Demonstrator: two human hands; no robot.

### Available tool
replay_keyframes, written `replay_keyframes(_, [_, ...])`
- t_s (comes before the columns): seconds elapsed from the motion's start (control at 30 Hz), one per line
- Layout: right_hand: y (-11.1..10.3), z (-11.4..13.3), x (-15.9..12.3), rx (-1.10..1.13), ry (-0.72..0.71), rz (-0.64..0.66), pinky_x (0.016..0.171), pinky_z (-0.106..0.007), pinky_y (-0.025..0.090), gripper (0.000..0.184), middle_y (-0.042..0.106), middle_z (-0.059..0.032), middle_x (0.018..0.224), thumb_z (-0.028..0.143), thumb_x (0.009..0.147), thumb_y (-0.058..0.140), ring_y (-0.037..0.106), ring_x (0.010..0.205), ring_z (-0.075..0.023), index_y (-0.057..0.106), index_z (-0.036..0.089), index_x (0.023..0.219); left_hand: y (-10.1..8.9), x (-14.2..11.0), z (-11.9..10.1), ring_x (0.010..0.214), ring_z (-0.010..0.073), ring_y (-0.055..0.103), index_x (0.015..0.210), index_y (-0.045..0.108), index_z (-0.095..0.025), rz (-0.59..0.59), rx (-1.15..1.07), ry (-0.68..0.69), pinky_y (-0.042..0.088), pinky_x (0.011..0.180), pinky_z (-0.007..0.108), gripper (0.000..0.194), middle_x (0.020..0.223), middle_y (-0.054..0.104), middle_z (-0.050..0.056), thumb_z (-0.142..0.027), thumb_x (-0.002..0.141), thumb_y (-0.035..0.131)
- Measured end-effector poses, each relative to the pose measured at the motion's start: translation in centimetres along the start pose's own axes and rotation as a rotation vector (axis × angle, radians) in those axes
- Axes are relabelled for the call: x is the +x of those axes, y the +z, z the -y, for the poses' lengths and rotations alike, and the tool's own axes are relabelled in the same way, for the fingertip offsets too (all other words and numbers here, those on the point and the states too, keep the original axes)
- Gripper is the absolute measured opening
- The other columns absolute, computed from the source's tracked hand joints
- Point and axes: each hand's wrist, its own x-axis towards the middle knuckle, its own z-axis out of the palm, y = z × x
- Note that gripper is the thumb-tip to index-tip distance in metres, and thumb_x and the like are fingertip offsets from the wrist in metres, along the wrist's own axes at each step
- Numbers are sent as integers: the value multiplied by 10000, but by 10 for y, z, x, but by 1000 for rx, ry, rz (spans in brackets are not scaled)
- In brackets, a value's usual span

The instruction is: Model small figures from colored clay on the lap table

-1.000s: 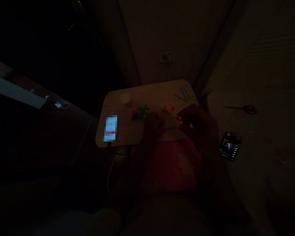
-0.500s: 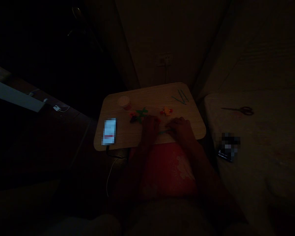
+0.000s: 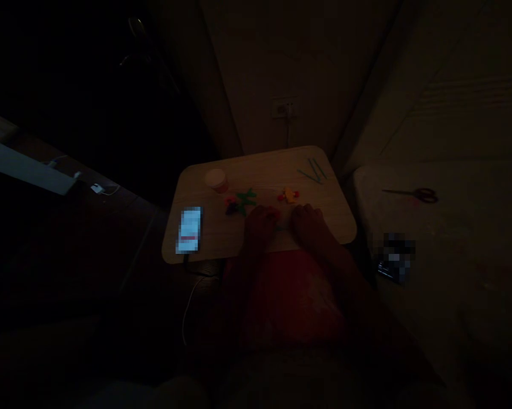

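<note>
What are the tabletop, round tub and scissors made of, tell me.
Tabletop: wood or wood-look laminate, seemingly matte, with faint grain lines.
Round tub: probably plastic, seemingly smooth, with a pale top and pinkish, even wall.
Scissors: likely metal blades, slim and straight, with plastic handles, going by the reddish loops; too dark to judge their finish.

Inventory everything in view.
table: 1, tan, centre
lit phone: 1, bluish, table left
tub: 1, pale, beyond phone
branched piece: 1, green, table middle
cluster: 1, red, dark, beside it
lobed piece: 1, orange and red, beyond hands
sticks: 3, teal, table far right
short stick: 1, teal, between hands
scissors: 1, reddish handles, far right
second phone: 1, dark, below scissors
socket: 1, pale, wall
adapter: 1, white, left floor
cable: 1, white, below table
cloth: 1, red, lap
left hand, right hand: 2, shadowed, on table
</note>
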Motion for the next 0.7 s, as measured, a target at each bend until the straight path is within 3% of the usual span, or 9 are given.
replay_keyframes(0.13, [-15, -5, -7, -4, 63, 54, 841, -401, 364, 294, 695, -202, 1119, 120, 1022, 394, 596, 1045, -317, 641, 101, 1181, 0, -2, -2, 906, 198, 692, 981, 767, -195, -12, -25, 25, 569, 865, 359, 140, 989, 745, 68, -306, 961, 683])
replay_keyframes(0.3, [-30, -8, -15, 85, 277, 23, 709, -348, 344, 239, 706, -170, 1007, 125, 1025, 422, 643, 876, -271, 596, 126, 1189, -1, -1, -6, 965, 194, 694, 1129, 772, -225, 47, -87, 30, 575, 883, 354, 217, 1044, 739, 77, -301, 1001, 614])
replay_keyframes(0.43, [-19, -6, -10, 177, 254, -23, 739, -340, 367, 227, 709, -144, 1026, 133, 1022, 435, 635, 920, -261, 635, 146, 1129, -4, 0, -4, 872, 178, 683, 1052, 794, -218, 72, -176, 1, 575, 814, 331, 197, 966, 735, 68, -358, 956, 693])
replay_keyframes(0.7, [2, 2, 0, 85, 216, -168, 859, -432, 379, 318, 685, -198, 1151, 262, 1037, 446, 543, 1109, -352, 729, 120, 1070, -5, 1, -4, 860, 174, 686, 1061, 791, -217, 34, -251, 33, 573, 807, 330, 230, 932, 744, 57, -381, 902, 766])
